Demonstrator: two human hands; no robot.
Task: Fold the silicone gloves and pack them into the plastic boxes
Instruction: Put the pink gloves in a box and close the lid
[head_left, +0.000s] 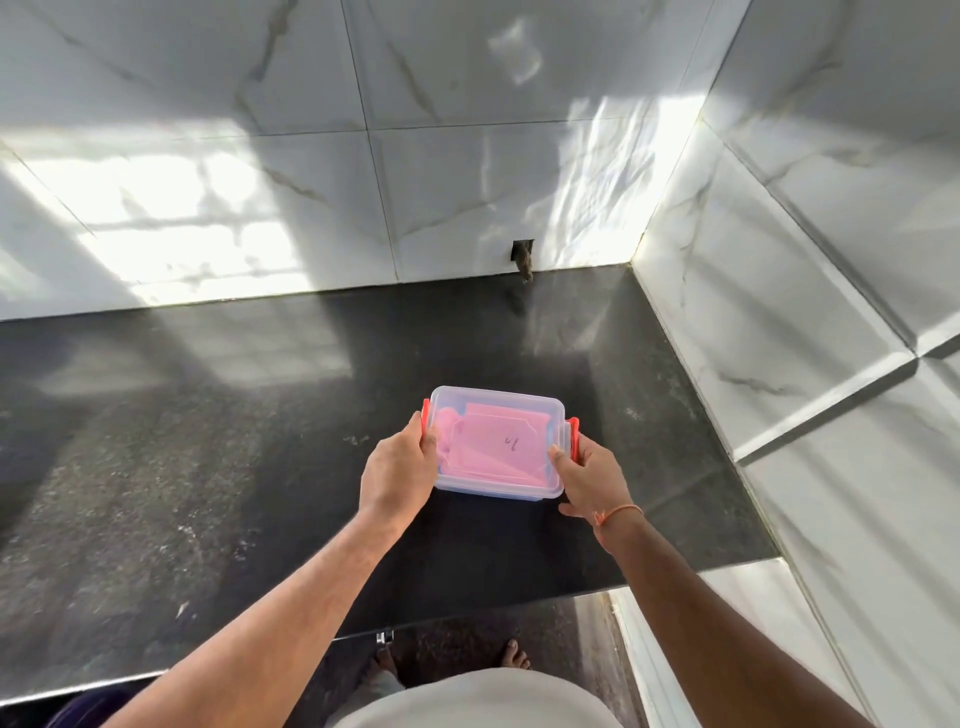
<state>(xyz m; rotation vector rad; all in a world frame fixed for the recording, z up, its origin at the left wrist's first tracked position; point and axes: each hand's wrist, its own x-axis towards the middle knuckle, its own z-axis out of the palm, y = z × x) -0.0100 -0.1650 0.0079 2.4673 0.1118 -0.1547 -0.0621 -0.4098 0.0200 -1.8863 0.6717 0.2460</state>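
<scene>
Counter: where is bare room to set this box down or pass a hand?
The dark counter is bare left of the box out to the frame edge, behind it up to the tiled wall, and in a narrower strip between the box and the right-hand wall. Only the middle is crowded: the left hand and right hand grip the box's ends.

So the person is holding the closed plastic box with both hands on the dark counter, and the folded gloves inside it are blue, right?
Not quite: the folded gloves inside are pink, not blue, as the head view shows through the clear lid. The rest holds: the left hand and the right hand hold the closed plastic box at its red clips, on the dark counter.
</scene>
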